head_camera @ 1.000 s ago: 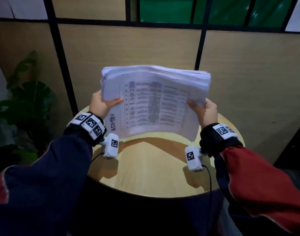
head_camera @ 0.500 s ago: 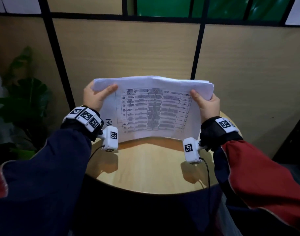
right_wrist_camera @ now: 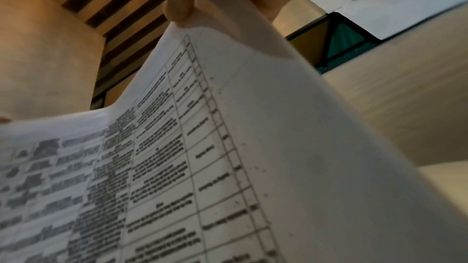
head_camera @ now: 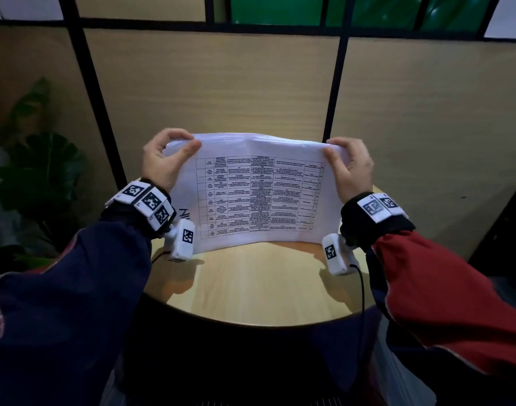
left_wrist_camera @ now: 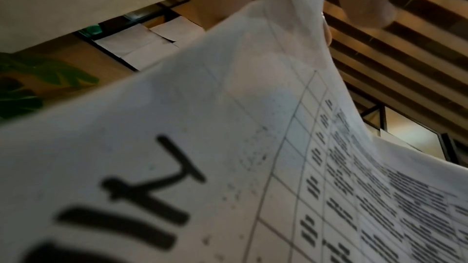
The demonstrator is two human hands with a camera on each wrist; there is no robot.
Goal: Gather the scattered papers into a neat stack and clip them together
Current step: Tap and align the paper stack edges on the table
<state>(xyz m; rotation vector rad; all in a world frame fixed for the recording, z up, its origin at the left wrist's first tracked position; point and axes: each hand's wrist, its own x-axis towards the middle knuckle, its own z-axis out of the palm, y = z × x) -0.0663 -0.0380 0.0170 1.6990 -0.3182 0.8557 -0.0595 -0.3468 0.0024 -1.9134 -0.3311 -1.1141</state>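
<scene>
Head view shows the paper stack (head_camera: 259,194) standing on its lower edge on the round wooden table (head_camera: 259,288), left hand (head_camera: 163,159) and right hand (head_camera: 350,168) each pinching a top corner, fingers curled over the edge. Light and floppy, the sheets bow in the middle; gripping both sides should keep them square. A printed table faces the camera, too blurred to read; handwritten dark letters near the left wrist are partly hidden.
</scene>
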